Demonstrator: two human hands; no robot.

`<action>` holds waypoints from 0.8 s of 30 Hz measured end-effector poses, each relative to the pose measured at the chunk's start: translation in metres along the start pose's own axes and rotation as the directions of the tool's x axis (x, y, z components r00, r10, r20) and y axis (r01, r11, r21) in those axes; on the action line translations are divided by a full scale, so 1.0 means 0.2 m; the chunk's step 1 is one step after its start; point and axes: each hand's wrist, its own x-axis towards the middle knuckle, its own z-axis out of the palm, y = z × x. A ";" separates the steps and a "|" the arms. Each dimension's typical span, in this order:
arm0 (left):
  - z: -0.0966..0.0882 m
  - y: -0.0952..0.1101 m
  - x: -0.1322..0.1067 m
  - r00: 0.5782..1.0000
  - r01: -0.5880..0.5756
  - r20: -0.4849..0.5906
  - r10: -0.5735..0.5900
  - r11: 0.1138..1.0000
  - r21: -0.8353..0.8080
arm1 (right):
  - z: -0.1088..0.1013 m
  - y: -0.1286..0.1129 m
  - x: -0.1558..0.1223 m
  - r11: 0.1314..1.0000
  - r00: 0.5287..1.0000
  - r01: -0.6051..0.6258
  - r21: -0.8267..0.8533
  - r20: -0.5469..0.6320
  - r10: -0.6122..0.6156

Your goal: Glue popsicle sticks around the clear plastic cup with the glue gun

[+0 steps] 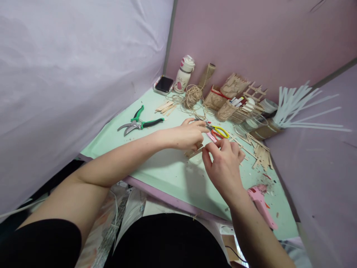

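Over the middle of the table, a small piece of pale wooden craft stick (pixel 195 152) shows between my two hands. My left hand (pixel 190 134) reaches in from the left, its index finger and thumb bent down onto the stick while the other fingers stretch out above. At the stick's right end, my right hand (pixel 223 159) pinches with thumb and index finger, the remaining fingers curled. Just below the stick is a clear, glassy-looking shape that I cannot make out well. Beyond the hands lie yellow-handled pliers (pixel 220 131).
Green-handled pruning shears (pixel 137 123) lie to the left. A pink glue gun (pixel 262 206) rests at the right. At the back stand a bottle (pixel 183 76), a phone (pixel 164 84), a twine ball (pixel 193 96), stick-covered holders (pixel 227 109) and white glue sticks (pixel 292 108). Loose craft sticks (pixel 262 153) lie at right.
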 end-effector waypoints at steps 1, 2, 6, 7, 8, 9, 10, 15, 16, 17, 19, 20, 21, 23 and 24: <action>0.00 0.00 0.00 1.000 0.001 0.002 -0.001 1.000 -0.006 | 0.00 0.00 0.00 1.000 1.000 0.000 0.009 0.006 0.000; 0.00 0.00 0.00 1.000 0.001 0.003 -0.001 1.000 -0.012 | 0.00 0.01 0.00 1.000 1.000 0.002 0.018 0.013 -0.002; -0.02 0.01 0.00 1.000 0.017 0.010 -0.016 0.999 -0.031 | 0.01 0.02 0.00 0.999 0.999 0.009 0.043 0.034 -0.010; -0.02 0.01 0.00 1.000 0.020 0.013 -0.020 0.999 -0.032 | 0.01 0.02 0.00 0.999 0.999 0.007 0.048 0.035 -0.009; -0.02 0.01 0.00 1.000 0.021 0.017 -0.021 0.999 -0.031 | 0.01 0.02 0.00 0.999 0.999 0.005 0.051 0.035 -0.007; -0.02 0.01 0.00 1.000 0.022 0.021 -0.021 0.999 -0.030 | 0.01 0.02 0.00 0.999 0.999 0.005 0.052 0.033 -0.006; -0.02 0.01 0.00 0.999 0.023 0.026 -0.022 0.999 -0.027 | 0.01 0.02 0.00 0.999 1.000 0.006 0.051 0.030 -0.007; -0.02 0.01 0.00 1.000 0.024 0.017 -0.024 0.999 -0.024 | 0.00 0.02 -0.01 0.999 0.999 0.052 -0.002 -0.009 -0.052; -0.02 0.02 0.00 0.999 0.027 0.019 -0.026 0.999 -0.027 | 0.00 0.02 -0.01 0.998 0.998 0.066 -0.019 -0.015 -0.066; -0.02 0.02 0.00 0.999 0.033 0.023 -0.032 0.999 -0.031 | 0.00 0.03 -0.01 0.996 0.997 0.078 -0.034 -0.019 -0.078; -0.02 0.02 0.00 0.999 0.045 0.032 -0.044 0.998 -0.038 | 0.01 0.03 -0.01 0.994 0.995 0.092 -0.051 -0.022 -0.093; -0.03 0.02 0.00 0.998 0.049 0.033 -0.048 0.998 -0.040 | 0.01 0.03 -0.01 0.994 0.995 0.095 -0.051 -0.020 -0.096; -0.03 0.03 0.00 0.998 0.052 0.033 -0.050 0.998 -0.043 | 0.01 0.03 -0.01 0.994 0.995 0.096 -0.047 -0.019 -0.097; -0.03 0.03 -0.01 0.998 0.053 0.029 -0.051 0.997 -0.050 | 0.01 0.03 -0.01 0.995 0.995 0.096 -0.033 -0.015 -0.096; -0.03 0.03 -0.01 0.998 0.051 0.027 -0.050 0.997 -0.052 | 0.01 0.03 -0.01 0.995 0.995 0.094 -0.025 -0.013 -0.094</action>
